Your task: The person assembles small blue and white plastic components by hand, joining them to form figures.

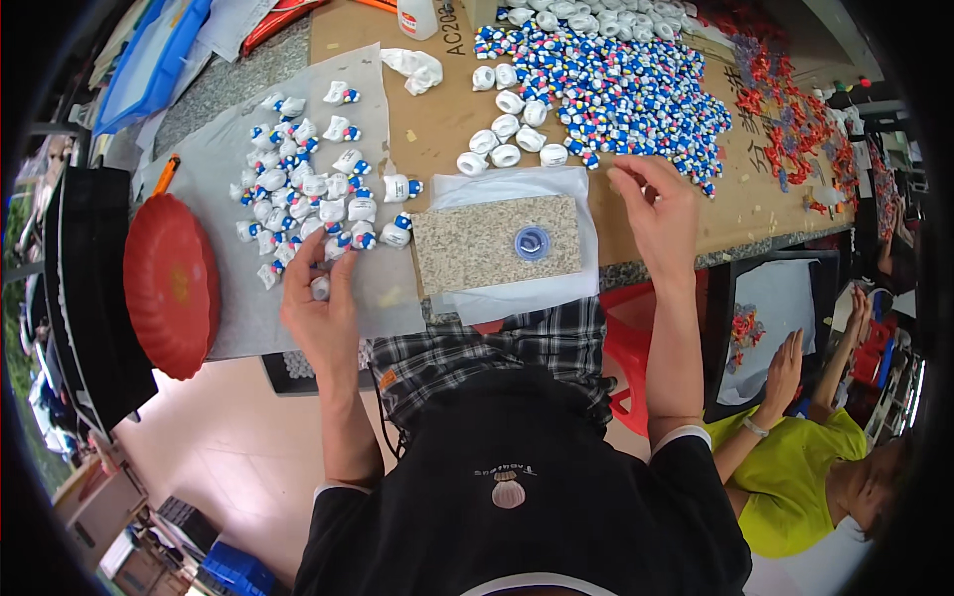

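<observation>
My left hand (323, 298) is over the loose group of small white and blue figures (333, 211) on the pale sheet. Its thumb and fingers curl around a white and blue figure (320, 287) at the group's near edge. My right hand (658, 214) hovers at the near edge of the pile of small blue, white and pink pieces (616, 89). Its thumb and forefinger tips come together; whether anything is between them cannot be made out. Between the hands lies a speckled stone slab (457, 238) bearing a small round clear-blue cup (532, 242).
White hollow pieces (505, 156) stand beyond the slab. A crumpled white cloth (412, 70) and white bottle (417, 18) are farther back. Left are a red scalloped dish (171, 288), an orange-handled tool (167, 175) and a blue tray (149, 70). A co-worker in yellow-green (795, 487) sits right.
</observation>
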`<act>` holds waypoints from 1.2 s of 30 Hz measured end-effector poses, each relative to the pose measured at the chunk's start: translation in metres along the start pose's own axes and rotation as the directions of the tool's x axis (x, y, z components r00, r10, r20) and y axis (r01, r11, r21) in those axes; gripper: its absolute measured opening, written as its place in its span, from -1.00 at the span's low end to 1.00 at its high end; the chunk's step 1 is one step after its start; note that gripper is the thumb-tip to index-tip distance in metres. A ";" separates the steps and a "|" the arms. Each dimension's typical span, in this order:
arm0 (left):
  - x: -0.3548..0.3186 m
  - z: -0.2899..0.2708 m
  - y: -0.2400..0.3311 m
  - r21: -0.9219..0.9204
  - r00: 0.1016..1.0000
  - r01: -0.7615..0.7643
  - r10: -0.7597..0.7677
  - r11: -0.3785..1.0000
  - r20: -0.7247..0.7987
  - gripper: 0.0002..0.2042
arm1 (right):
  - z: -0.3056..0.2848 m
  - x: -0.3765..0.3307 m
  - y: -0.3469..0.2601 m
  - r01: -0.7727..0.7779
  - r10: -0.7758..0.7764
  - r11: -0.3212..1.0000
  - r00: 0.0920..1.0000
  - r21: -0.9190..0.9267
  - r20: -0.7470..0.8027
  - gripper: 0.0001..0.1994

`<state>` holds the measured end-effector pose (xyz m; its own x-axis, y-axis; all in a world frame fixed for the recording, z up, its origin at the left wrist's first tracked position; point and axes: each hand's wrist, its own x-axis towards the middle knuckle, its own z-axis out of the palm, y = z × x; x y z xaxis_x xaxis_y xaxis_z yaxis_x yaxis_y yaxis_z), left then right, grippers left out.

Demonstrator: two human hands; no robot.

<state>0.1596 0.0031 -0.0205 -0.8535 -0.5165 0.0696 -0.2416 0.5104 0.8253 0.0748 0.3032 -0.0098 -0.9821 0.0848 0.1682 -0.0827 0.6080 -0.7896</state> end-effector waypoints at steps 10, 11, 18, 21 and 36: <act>-0.020 -0.011 -0.003 -0.603 0.993 0.101 -0.040 0.791 0.113 -0.77 | 0.004 0.004 0.007 0.225 -0.228 0.947 0.974 -0.228 0.013 -0.81; -0.024 -0.007 0.001 -0.634 0.987 0.142 -0.061 0.760 0.148 -0.78 | -0.001 -0.001 0.002 0.090 -0.093 0.987 0.995 -0.135 -0.017 -0.81; -0.063 0.019 0.047 -0.598 0.682 0.657 -0.023 0.459 0.731 -0.81 | -0.018 -0.047 -0.061 0.191 -0.223 0.973 0.924 0.131 0.310 -0.77; -0.072 0.037 0.047 -0.551 0.581 0.766 0.009 0.331 0.814 -0.81 | -0.006 -0.057 -0.061 0.435 -0.478 0.878 0.795 0.198 0.375 -0.76; -0.070 0.033 0.057 -0.530 0.534 0.839 0.001 0.124 0.845 -0.69 | 0.003 -0.050 -0.053 0.248 -0.259 0.966 0.942 0.076 0.212 -0.81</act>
<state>0.1908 0.0910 0.0035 -0.8465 0.3060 -0.4356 -0.5011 -0.7342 0.4580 0.1279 0.2641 0.0221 -0.9400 -0.2450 0.2374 -0.3363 0.5484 -0.7656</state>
